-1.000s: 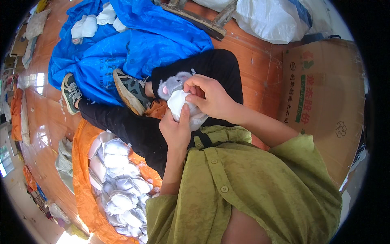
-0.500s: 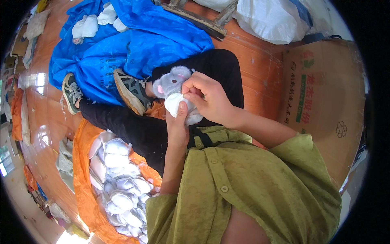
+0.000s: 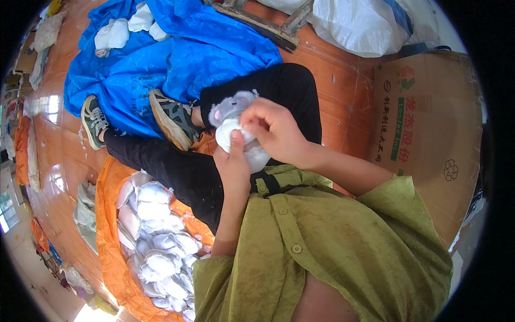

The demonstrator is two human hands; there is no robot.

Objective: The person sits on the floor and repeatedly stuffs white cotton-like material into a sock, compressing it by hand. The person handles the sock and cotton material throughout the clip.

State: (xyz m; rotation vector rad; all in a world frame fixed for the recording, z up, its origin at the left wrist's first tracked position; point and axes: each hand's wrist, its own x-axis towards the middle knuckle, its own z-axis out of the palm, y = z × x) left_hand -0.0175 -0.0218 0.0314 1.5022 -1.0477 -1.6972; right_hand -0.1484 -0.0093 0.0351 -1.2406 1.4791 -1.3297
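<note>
A fluffy grey koala plush toy (image 3: pixel 229 111) with a pink inner ear and a white front lies over my lap. My left hand (image 3: pixel 234 165) grips its lower body from below, the thumb pressed on the white front. From the right, my right hand (image 3: pixel 279 131) reaches over the toy with its fingers closed in a pinch beside the neck and white front. Whatever is between those fingertips is too small or hidden to make out. Part of the toy's face and its right side are covered by my right hand.
Beside my leg, an orange bag (image 3: pixel 110 214) holds many white and grey fabric pieces (image 3: pixel 161 263). Under my feet spreads a blue sheet (image 3: pixel 214 59) with several white bundles (image 3: pixel 140 19). A wooden frame (image 3: pixel 257 27), a white sack (image 3: pixel 354 29) and a cardboard box (image 3: pixel 429 123) stand around.
The toy has tipped so its face shows less, and my left hand and thumb have shifted slightly on it. My right hand stays in a pinch at nearly the same place.
</note>
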